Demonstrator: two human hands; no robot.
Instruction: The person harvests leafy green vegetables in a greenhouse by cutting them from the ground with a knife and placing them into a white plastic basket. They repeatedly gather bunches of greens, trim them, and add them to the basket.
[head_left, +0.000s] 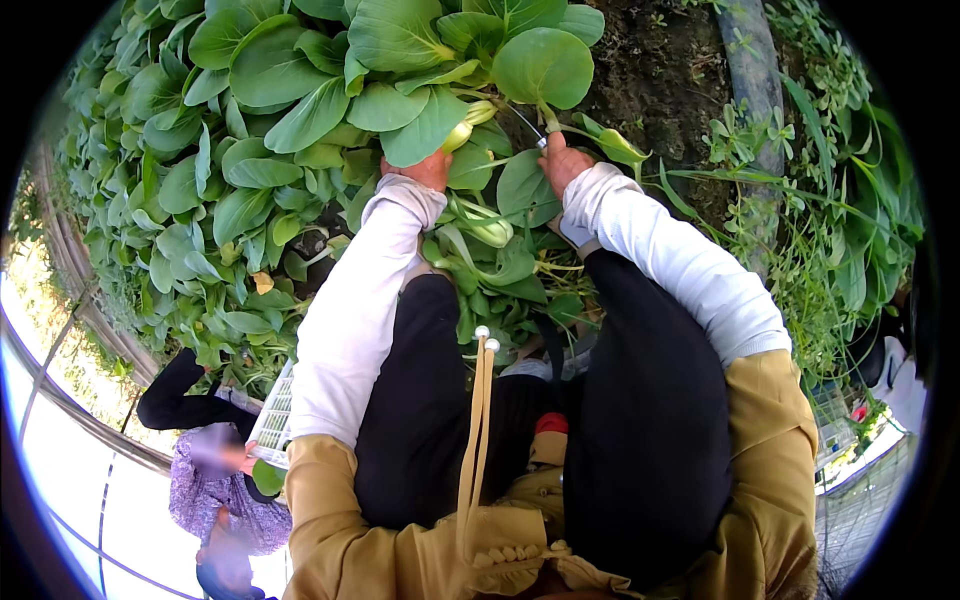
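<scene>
Rows of leafy bok choy (259, 150) grow before me. My left hand (424, 169) is at the base of a bok choy plant (431, 124); leaves cover its fingers, so its grip is hard to see. My right hand (564, 163) is closed around the handle of a small tool with a metal ferrule (541, 142) and a thin curved metal part (523, 120) that points up and left toward the plant stems. The rest of the tool is hidden. Cut-looking bok choy with pale stems (487, 225) lies between my forearms, above my knees.
Bare soil (637, 97) and a grey hose or pipe (757, 97) run along the right, with weeds (750, 150) beside them. A white plastic crate (276, 420) stands at lower left near other people (225, 480). Another crate (832, 420) is at far right.
</scene>
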